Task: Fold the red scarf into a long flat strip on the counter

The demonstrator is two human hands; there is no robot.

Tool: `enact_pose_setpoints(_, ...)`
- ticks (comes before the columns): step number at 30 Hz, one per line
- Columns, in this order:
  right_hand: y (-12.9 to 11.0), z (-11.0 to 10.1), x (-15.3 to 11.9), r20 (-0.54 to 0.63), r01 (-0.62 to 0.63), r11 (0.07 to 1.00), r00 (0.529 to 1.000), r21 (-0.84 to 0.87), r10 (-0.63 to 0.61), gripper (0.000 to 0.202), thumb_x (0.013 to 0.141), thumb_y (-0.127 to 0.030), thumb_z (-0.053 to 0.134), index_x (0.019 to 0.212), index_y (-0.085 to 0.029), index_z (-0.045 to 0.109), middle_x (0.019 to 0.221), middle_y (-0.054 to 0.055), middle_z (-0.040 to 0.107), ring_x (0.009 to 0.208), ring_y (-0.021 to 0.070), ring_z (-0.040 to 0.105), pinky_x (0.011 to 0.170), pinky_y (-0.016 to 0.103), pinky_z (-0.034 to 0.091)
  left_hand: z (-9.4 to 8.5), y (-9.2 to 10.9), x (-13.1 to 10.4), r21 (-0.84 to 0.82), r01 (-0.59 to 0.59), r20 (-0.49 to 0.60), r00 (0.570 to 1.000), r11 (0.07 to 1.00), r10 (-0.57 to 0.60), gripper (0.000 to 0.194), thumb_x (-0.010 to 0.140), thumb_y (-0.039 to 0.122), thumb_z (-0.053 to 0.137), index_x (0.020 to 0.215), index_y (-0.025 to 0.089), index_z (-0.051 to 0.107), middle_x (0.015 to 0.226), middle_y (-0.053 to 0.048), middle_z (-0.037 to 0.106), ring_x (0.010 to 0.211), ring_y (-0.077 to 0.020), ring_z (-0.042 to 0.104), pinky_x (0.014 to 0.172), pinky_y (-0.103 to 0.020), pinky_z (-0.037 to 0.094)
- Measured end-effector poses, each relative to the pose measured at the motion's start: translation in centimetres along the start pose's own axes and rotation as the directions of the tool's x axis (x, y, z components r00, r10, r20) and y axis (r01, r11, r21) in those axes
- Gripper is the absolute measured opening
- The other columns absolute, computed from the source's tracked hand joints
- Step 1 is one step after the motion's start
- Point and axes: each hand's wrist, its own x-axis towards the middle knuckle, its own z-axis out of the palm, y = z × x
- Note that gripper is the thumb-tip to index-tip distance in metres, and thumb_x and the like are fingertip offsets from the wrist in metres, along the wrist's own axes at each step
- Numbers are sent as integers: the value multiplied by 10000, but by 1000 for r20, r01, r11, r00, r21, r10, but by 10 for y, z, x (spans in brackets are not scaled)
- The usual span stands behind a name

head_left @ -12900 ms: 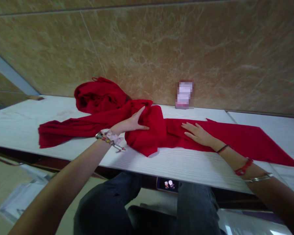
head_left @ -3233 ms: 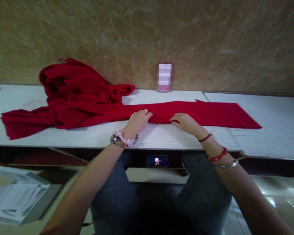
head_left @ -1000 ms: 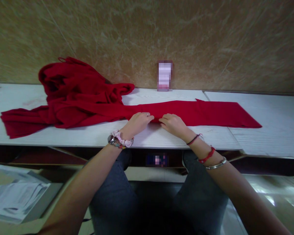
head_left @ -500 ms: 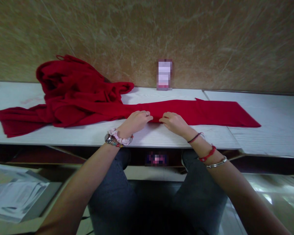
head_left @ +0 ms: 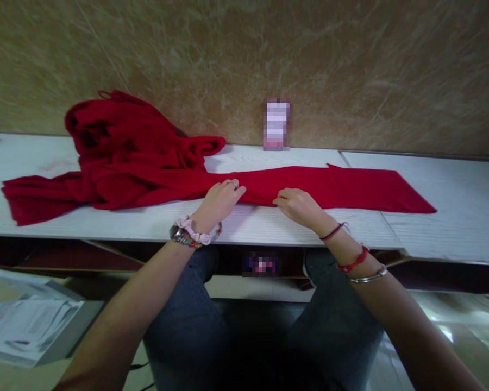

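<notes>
A long strip of red cloth (head_left: 362, 187) lies lengthwise on the white tabletop, folded fairly flat on the right. Towards the left it runs into a bunched, crumpled heap of the same red fabric (head_left: 122, 136), with a thin loop on top. My left hand (head_left: 223, 196) is closed at the strip's near edge, close to where the heap begins, fingers bent over the fabric. Farther right, my right hand (head_left: 297, 205) pinches the same near edge between thumb and fingers. The undersides of the fingertips are hidden.
A blurred-out upright card-like object (head_left: 276, 124) stands against the brown marbled wall (head_left: 244, 65). The white table (head_left: 452, 217) is narrow, with a seam at the right. Below at the left sits an open box of papers (head_left: 32, 328). My knees are under the table edge.
My hands have moved apart along the near edge, the left one leftward and the right one slightly rightward. The cloth has kept its shape; the whole view has shifted slightly.
</notes>
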Motion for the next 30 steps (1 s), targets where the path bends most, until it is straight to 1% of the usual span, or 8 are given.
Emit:
enact_pose_setpoints(3, -1, -2, -1, 67, 19, 1000, 998, 17, -20, 232, 888, -106, 457, 851, -124, 685, 836, 95, 641, 739, 158, 516, 633, 274, 325, 2, 3, -2, -14, -4, 59, 998, 1000, 5, 322, 877, 50, 353, 1105, 143, 560, 1010, -118, 591, 939, -232, 575, 672, -302, 472)
enact_pose_setpoints(10, -1, 2, -2, 57, 18, 999, 998, 38, -21, 224, 891, -123, 474, 936, -131, 693, 876, 101, 647, 773, 162, 537, 645, 269, 349, -1, -3, -3, -118, 31, 127, 992, 993, -15, 275, 876, 78, 358, 1019, 151, 581, 1025, -85, 583, 900, -182, 597, 674, -254, 467)
enact_pose_setpoints(12, 0, 4, -2, 41, 22, 999, 999, 48, -24, 235, 884, -111, 475, 963, -140, 695, 899, 100, 652, 792, 161, 544, 654, 262, 363, -1, -3, -1, -127, 7, 130, 992, 992, 10, 275, 871, 97, 372, 1034, 155, 586, 1032, -90, 586, 898, -184, 601, 677, -261, 471)
enact_pose_setpoints(17, 1, 6, -2, 29, 21, 998, 999, 62, -23, 251, 874, -107, 480, 991, -146, 698, 943, 109, 657, 831, 169, 562, 680, 261, 399, 3, -6, 1, -174, -102, 132, 983, 979, 126, 315, 868, 84, 372, 1100, 167, 568, 1065, -81, 591, 940, -174, 597, 731, -254, 469)
enact_pose_setpoints(23, 2, 8, -2, 23, 18, 998, 1000, 61, -19, 234, 872, -126, 495, 971, -155, 705, 930, 101, 656, 830, 172, 561, 675, 265, 399, 3, -11, -1, -181, -134, 129, 979, 974, 158, 348, 861, 65, 377, 1136, 180, 556, 1096, -82, 583, 942, -178, 595, 706, -252, 463)
enact_pose_setpoints(26, 1, 8, -2, -13, 36, 998, 999, 57, -35, 236, 876, -123, 480, 929, -153, 708, 889, 95, 650, 790, 167, 543, 656, 271, 381, 1, -11, -1, -146, -154, 98, 981, 977, 169, 333, 859, 65, 380, 1096, 177, 584, 1045, -80, 591, 892, -178, 598, 675, -256, 457)
enact_pose_setpoints(28, 1, 7, -2, -73, 22, 999, 997, 34, -19, 263, 889, -118, 445, 915, -148, 704, 851, 91, 642, 763, 165, 526, 651, 279, 369, 0, -11, 0, -124, -143, 31, 989, 982, 148, 321, 865, 68, 369, 1068, 159, 601, 1022, -95, 588, 898, -190, 591, 681, -271, 459)
enact_pose_setpoints(30, 0, 5, -1, -149, -29, 1000, 988, 7, 29, 294, 903, -118, 404, 930, -139, 696, 843, 95, 634, 768, 171, 517, 663, 289, 366, -1, -12, 0, -110, -106, -34, 994, 988, 103, 324, 869, 67, 354, 1056, 142, 609, 1022, -111, 585, 929, -207, 581, 703, -291, 465)
